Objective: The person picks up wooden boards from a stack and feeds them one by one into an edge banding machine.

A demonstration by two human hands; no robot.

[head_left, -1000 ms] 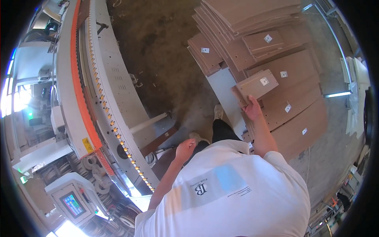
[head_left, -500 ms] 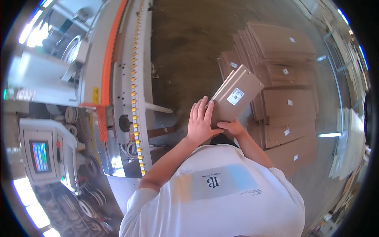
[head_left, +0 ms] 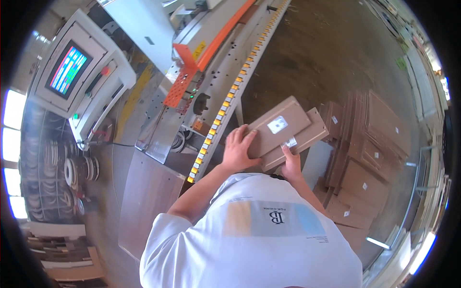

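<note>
Two brown rectangular panels are in my hands in front of my chest, overlapping and fanned apart. On the upper panel, a white label faces up. My left hand is closed on that panel's near left end, its thumb along the near edge and its fingers over the top. Below it, the lower panel sticks out to the right, its label partly covered. My right hand grips the lower panel's near edge, thumb on top by the label; its other fingers are hidden underneath.
At the left runs a long machine with a yellow roller strip and an orange guard. A control console with a lit screen stands beyond. Stacked brown labelled panels lie at the right. A wood-look surface is left of me.
The panels, stacked nearly flush before, are now fanned apart, the lower one slid out to the right. My right thumb shows on top of it. The view has turned left toward the console.
</note>
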